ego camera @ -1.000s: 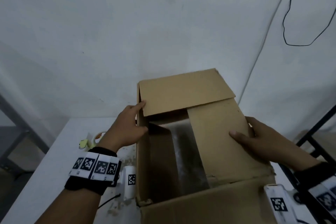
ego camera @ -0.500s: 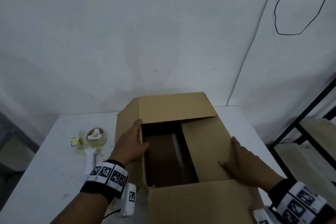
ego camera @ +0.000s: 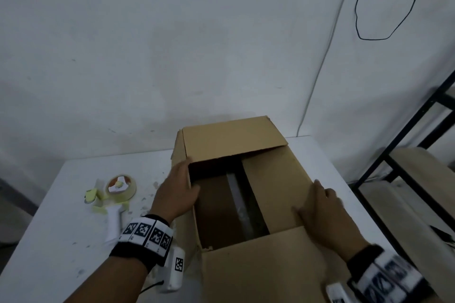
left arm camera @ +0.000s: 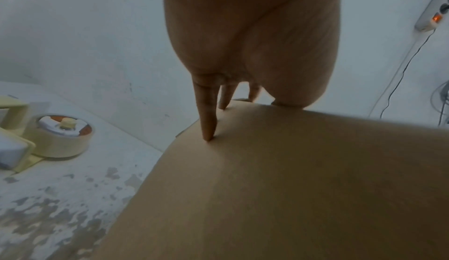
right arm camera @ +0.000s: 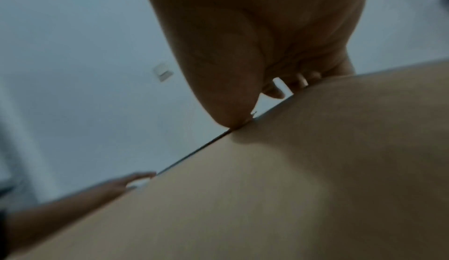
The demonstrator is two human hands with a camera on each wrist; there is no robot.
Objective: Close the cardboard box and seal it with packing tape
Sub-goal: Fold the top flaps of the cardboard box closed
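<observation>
The left hand [ego camera: 176, 193] lies with straight fingers against the outer face of the left flap [left arm camera: 279, 177] of the cardboard box [ego camera: 246, 204], thumb hooked over the flap's top edge; it presses rather than clenches. The right hand [ego camera: 320, 211] lies flat with fingers extended on the right flap [ego camera: 273, 187], grasping nothing, pushing that flap down over the opening.

Compared with a second ago, the right flap has come lower and now lies close to level, covering roughly the right half of the opening, while the left flap still stands upright along the box's left wall. The far flap [ego camera: 231, 140] and the near flap [ego camera: 258, 261] are already folded inward beneath. The view has also pulled back, so more of the desk [ego camera: 61, 241] shows.

That leaves one flap to fold; judging by the hand on it, the left flap should come down next to meet the right one along the middle.

The packing tape dispenser [ego camera: 115, 194] lies on the desk to the left of the box, near the left hand but untouched, so sealing has not begun.
</observation>
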